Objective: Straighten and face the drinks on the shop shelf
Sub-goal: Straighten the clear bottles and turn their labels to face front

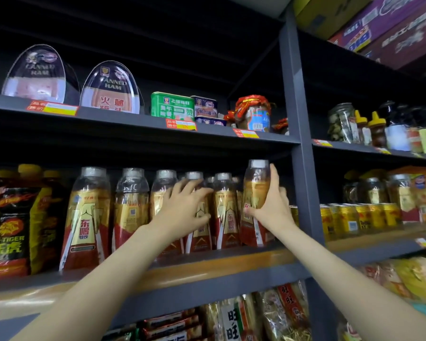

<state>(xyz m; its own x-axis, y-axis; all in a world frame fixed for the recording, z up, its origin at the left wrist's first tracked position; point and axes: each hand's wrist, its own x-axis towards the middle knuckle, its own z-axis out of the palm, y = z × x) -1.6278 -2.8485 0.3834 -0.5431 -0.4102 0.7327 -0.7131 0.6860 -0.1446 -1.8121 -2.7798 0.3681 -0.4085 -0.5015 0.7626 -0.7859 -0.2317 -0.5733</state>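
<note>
A row of clear bottles with red-and-gold labels and silver caps stands on the middle shelf [207, 267]. My right hand [271, 207] grips the rightmost bottle [256, 190], which sits a little higher than the others, next to the shelf upright. My left hand [182, 205] reaches over a bottle [198, 232] in the middle of the row, fingers curled round its upper part. The leftmost bottle [85, 217] shows its label to the front. The one beside it [130, 205] is turned, with a code square showing.
Black-and-yellow Hi-Tiger bottles [10, 222] stand at the left of the same shelf. Yellow cans [354, 217] fill the bay to the right, past the grey upright [303, 168]. Canned ham and tins [172, 107] sit on the shelf above; snack bags [244, 316] lie below.
</note>
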